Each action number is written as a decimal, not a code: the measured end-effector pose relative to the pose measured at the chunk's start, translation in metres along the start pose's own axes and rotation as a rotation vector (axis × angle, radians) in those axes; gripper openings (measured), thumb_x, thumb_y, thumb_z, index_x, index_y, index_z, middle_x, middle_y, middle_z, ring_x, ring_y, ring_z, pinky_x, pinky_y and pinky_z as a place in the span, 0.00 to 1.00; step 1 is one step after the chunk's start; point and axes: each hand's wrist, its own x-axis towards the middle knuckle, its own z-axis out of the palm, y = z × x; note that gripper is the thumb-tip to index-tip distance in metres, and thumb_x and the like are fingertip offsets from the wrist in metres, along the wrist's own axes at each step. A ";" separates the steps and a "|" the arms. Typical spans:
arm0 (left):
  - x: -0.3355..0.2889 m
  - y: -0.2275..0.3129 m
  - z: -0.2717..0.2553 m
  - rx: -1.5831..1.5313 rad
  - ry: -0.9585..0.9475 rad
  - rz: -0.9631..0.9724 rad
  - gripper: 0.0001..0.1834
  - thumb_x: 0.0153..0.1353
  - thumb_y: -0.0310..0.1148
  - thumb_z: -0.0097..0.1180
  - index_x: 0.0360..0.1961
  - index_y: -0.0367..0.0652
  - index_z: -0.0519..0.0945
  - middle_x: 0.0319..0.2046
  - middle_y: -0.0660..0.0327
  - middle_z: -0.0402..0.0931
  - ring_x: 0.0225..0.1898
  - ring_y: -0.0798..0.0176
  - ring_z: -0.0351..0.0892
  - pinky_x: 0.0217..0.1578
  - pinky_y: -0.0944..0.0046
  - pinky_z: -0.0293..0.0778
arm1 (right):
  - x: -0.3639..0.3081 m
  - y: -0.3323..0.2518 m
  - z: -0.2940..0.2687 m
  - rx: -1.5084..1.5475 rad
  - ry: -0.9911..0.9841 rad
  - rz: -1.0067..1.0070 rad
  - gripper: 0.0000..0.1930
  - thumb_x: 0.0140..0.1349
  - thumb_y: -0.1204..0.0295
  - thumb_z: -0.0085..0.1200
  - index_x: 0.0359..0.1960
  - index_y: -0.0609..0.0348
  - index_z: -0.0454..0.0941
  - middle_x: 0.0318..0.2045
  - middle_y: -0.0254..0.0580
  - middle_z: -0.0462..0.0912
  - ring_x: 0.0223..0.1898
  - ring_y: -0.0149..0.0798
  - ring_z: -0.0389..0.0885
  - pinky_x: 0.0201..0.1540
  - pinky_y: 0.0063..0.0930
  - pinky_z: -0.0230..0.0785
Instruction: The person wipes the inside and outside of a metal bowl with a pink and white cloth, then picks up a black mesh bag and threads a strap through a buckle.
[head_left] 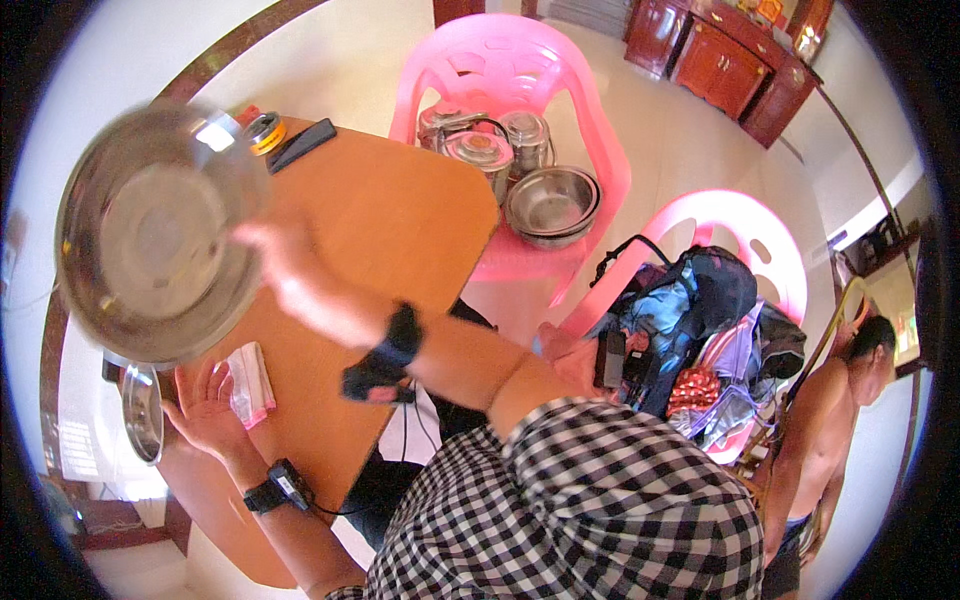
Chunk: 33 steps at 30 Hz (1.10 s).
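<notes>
Basin (150,235): raised at far left, tilted, over the table's (400,200) edge. Bowl (146,415): below it. Left hand (207,412): fingers spread wide, palm up, holding nothing, just beside the bowl; contact cannot be determined. Cloth (254,385): on the table, near that hand. Right hand (280,262): blurred, closed on the basin's rim, thumb showing, other fingers hidden.

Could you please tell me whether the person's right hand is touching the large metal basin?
Touching: the head view shows the right hand, somewhat blurred, gripping over the near rim of the large metal basin, without a visible gap.
</notes>
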 end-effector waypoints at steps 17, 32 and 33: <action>0.002 -0.028 0.000 0.181 0.102 -0.014 0.25 0.70 0.41 0.38 0.62 0.39 0.68 0.44 0.44 0.78 0.40 0.46 0.81 0.39 0.58 0.78 | -0.062 -0.251 -0.365 -0.892 0.927 -0.317 0.11 0.51 0.74 0.56 0.35 0.68 0.74 0.22 0.49 0.78 0.16 0.43 0.77 0.12 0.34 0.66; 0.000 -0.030 -0.008 0.241 0.131 -0.081 0.25 0.68 0.38 0.43 0.61 0.35 0.68 0.43 0.43 0.77 0.38 0.51 0.80 0.37 0.61 0.76 | -0.003 -0.205 -0.458 -1.495 0.807 -0.131 0.15 0.48 0.68 0.56 0.28 0.74 0.81 0.29 0.67 0.81 0.39 0.62 0.81 0.44 0.50 0.70; 0.000 -0.035 -0.005 0.275 0.104 -0.054 0.24 0.68 0.38 0.43 0.61 0.35 0.68 0.43 0.44 0.77 0.38 0.52 0.80 0.36 0.62 0.76 | -0.002 -0.206 -0.471 -1.485 0.815 -0.124 0.15 0.48 0.69 0.56 0.28 0.74 0.81 0.29 0.68 0.81 0.39 0.63 0.81 0.45 0.51 0.69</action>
